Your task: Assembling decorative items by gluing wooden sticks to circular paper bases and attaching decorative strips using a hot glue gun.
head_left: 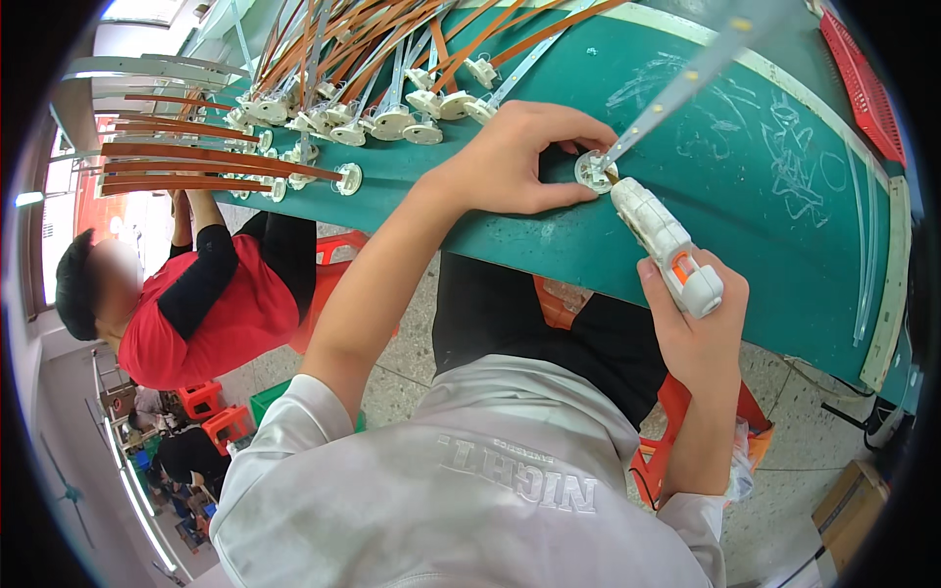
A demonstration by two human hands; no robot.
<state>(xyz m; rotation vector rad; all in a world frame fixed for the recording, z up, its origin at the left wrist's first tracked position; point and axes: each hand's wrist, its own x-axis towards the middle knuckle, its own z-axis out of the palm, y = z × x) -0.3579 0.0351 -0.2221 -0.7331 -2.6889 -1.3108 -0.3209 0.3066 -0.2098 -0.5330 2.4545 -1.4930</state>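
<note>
Right hand (701, 328) wraps white glue gun (667, 245), closed grip, nozzle touching round white cap (591, 171).

Left hand (524, 157) pinches same cap between thumb and fingers, pressing it onto green table (745, 176) near front edge.

Thin strip (676, 83) runs away from cap, up-right.

Risk: fingertips just beside nozzle, burn likely if gun slips; excess glue could smear table.

Beyond cap, far left: finished strips with caps (323, 108), piled; sliding cap could snag them.

White round cap (591, 171) on strip end, flat on green table; white glue gun (665, 243) nozzle touching it.
</note>
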